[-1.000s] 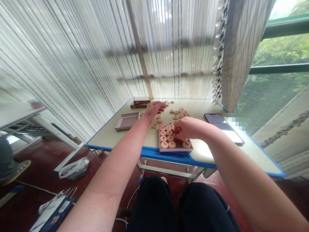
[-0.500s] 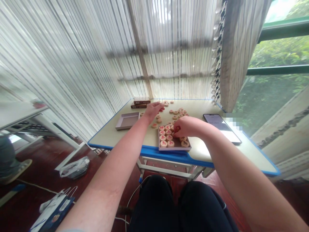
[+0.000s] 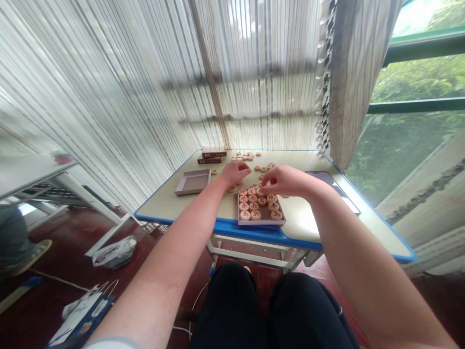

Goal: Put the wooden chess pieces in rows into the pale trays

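A shallow box (image 3: 262,223) near the table's front edge holds rows of round wooden Chinese chess pieces (image 3: 252,198), red characters on the left and black ones further right. One gap shows in its front row. My right hand (image 3: 283,179) hovers at the box's back edge, thumb and finger apart, fingertips by a back-row piece. Behind the box, my left hand (image 3: 235,173) is closed with fingers bent over the table. Whatever it may hold is hidden. Loose pieces (image 3: 264,168) lie behind both hands, some partly covered by them.
A matching box lid or tray (image 3: 193,183) lies at the left. Two stacked brown boxes (image 3: 212,154) stand at the back left, beside another group of loose pieces (image 3: 245,156). A phone (image 3: 329,182) lies at the right, partly behind my right arm.
My right hand has lifted back from inside the box, leaving a black-marked piece in the middle. My left hand has drawn back toward the box from the rear pieces.
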{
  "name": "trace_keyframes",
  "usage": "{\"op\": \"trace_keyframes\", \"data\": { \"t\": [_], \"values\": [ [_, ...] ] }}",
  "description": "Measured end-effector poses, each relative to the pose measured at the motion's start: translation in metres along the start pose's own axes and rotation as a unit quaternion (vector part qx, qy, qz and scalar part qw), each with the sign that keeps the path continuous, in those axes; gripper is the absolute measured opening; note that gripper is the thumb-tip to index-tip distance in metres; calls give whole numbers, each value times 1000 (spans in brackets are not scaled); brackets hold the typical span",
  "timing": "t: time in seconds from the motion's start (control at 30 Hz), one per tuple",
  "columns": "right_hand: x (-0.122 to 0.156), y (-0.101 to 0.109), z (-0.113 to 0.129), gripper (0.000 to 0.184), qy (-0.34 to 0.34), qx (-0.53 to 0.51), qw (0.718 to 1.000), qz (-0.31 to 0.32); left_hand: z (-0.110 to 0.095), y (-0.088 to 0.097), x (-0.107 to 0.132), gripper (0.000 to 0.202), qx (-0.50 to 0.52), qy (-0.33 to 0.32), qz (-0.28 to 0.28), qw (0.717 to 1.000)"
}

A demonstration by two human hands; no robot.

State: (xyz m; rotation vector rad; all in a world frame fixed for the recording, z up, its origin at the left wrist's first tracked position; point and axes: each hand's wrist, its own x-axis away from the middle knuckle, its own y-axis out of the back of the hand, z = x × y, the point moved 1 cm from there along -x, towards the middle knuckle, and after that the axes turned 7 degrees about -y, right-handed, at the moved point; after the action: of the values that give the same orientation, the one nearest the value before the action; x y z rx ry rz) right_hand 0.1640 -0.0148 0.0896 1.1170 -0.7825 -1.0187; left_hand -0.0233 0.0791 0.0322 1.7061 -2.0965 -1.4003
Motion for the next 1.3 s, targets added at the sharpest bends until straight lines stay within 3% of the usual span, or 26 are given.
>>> {"op": "trace_keyframes", "data": {
  "t": [0.17, 0.27, 0.4, 0.67, 0.77, 0.87, 1.0, 1.13, 1.3],
  "values": [
    [-9, 4, -15, 37, -69, -16, 991, -109, -9, 0, 6, 23, -88, -48, 113, 989],
    [-22, -5, -27, 35, -108, -11, 983, -150, -9, 2, 7, 27, -87, -55, 134, 986],
    [-36, -19, -38, 33, -106, -6, 981, -162, -5, 4, 6, 33, -41, -42, 168, 984],
    [-50, -34, -39, 28, -83, -53, 993, -63, 7, 1, 2, 24, -3, -31, 70, 997],
    [-54, -35, -46, 32, -112, -95, 989, -36, 7, 1, 3, 25, -25, -37, 79, 996],
    [-58, -36, -50, 32, -103, -94, 987, -78, 1, 1, 3, 27, -41, -58, 112, 991],
    [-61, -37, -48, 32, -82, -45, 985, -144, -3, 1, 2, 23, -68, -88, 107, 988],
    [-58, -35, -46, 38, -53, 1, 991, -122, 1, -1, 0, 25, -33, -46, 106, 993],
    [-57, -32, -51, 37, -89, 44, 987, -130, 5, -2, 0, 21, -9, -32, 82, 996]
  ]
}}
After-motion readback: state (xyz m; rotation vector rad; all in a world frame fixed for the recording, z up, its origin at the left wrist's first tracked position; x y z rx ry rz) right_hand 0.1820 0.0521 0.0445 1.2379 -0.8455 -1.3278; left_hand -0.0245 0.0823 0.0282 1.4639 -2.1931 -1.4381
